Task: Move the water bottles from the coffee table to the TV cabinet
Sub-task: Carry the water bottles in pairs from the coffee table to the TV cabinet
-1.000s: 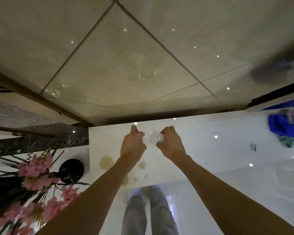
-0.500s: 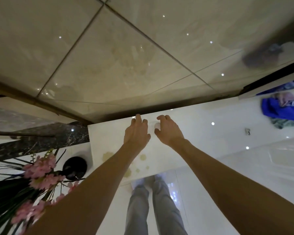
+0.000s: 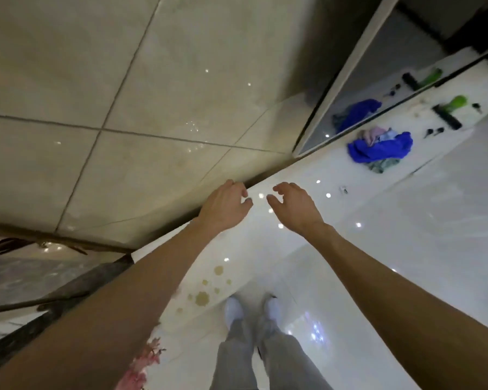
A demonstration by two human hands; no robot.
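At the bottom of the view, grey trousers and white shoes are seen on the glossy white floor, with pink flowers just to the left. Beyond the shoes, the white top of the TV cabinet is seen running diagonally up to the right, marked near its front edge by yellowish stains. Both bare forearms are stretched out over this top. The left hand is held above the cabinet's back edge with its fingers loosely curled and nothing gripped; the right hand is held beside it, apart from it, fingers spread and curved, also empty. No water bottle can be made out between or under the hands, and where the bottles are cannot be told. Farther along the cabinet top, a heap of blue cloth is seen, then a green and black object. Behind the cabinet, a wall of large beige tiles is seen
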